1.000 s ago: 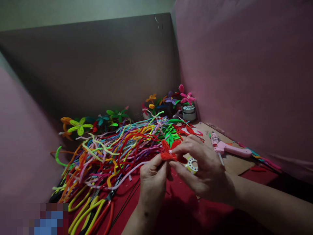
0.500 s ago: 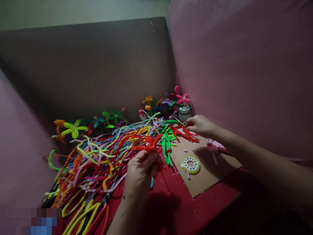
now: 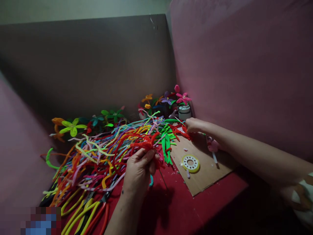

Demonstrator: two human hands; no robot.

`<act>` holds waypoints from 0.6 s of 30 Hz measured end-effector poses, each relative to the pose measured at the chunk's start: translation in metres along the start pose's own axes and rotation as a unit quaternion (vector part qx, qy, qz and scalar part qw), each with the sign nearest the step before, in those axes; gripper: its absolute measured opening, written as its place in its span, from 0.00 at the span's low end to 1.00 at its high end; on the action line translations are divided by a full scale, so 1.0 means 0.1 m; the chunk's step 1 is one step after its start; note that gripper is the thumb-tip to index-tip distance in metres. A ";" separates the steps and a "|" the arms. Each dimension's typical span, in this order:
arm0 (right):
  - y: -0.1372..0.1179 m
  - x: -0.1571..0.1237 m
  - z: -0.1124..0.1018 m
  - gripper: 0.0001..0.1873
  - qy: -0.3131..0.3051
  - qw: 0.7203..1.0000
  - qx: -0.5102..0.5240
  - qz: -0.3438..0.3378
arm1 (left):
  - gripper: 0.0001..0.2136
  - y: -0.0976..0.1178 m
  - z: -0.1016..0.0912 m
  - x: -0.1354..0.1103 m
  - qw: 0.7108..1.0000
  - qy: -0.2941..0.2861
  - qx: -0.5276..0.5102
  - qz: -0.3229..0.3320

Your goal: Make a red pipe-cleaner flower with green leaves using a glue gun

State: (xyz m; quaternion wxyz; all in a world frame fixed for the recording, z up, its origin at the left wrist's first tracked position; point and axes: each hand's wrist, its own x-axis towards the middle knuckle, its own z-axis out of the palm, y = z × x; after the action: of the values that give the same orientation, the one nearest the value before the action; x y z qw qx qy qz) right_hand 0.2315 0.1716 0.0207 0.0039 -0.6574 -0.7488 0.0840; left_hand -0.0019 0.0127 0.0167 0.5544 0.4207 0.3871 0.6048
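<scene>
My left hand (image 3: 139, 166) pinches a red pipe-cleaner flower (image 3: 146, 142) above the table, its thin wire stem (image 3: 163, 179) slanting down below my fingers. Farther off, my right hand (image 3: 194, 125) is closed at the small pile of red pipe-cleaner pieces (image 3: 179, 131) at the cardboard's far end. Its fingertips are partly hidden, so what they hold, if anything, does not show. Green pipe-cleaner leaves (image 3: 166, 148) lie between the two hands. Beneath my right forearm is a pink glue gun (image 3: 212, 145), partly covered.
A tangled heap of coloured pipe cleaners (image 3: 97, 153) spreads across the left. Pliers with yellow handles (image 3: 81, 213) lie in front of it. A tape roll (image 3: 191, 163) rests on the cardboard (image 3: 202, 182). Finished flowers (image 3: 73, 127) and a lidded jar (image 3: 184, 112) stand along the back.
My right hand has dipped lower and closed in on the red pieces, its forearm shifting up to uncover more of the glue gun. My left hand still holds the red flower, barely moved.
</scene>
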 end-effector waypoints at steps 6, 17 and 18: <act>0.01 0.11 0.15 0.16 -0.018 0.999 0.019 0.033 | 0.08 -0.02 -0.01 0.02 1.000 0.000 0.019 0.002; 0.11 -0.07 -0.09 0.04 0.021 0.967 0.255 0.008 | 0.09 0.01 0.03 0.01 1.000 0.001 0.010 -0.002; 0.10 -0.12 -0.10 0.04 0.016 0.957 0.290 -0.008 | 0.09 0.01 0.03 0.01 1.000 0.003 0.002 -0.004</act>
State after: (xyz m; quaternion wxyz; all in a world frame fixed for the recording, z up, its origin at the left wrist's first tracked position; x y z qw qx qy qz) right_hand 0.2445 0.1620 0.0308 0.2070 -0.6233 -0.6976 0.2864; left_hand 0.0010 0.0136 0.0186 0.5545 0.4187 0.3918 0.6030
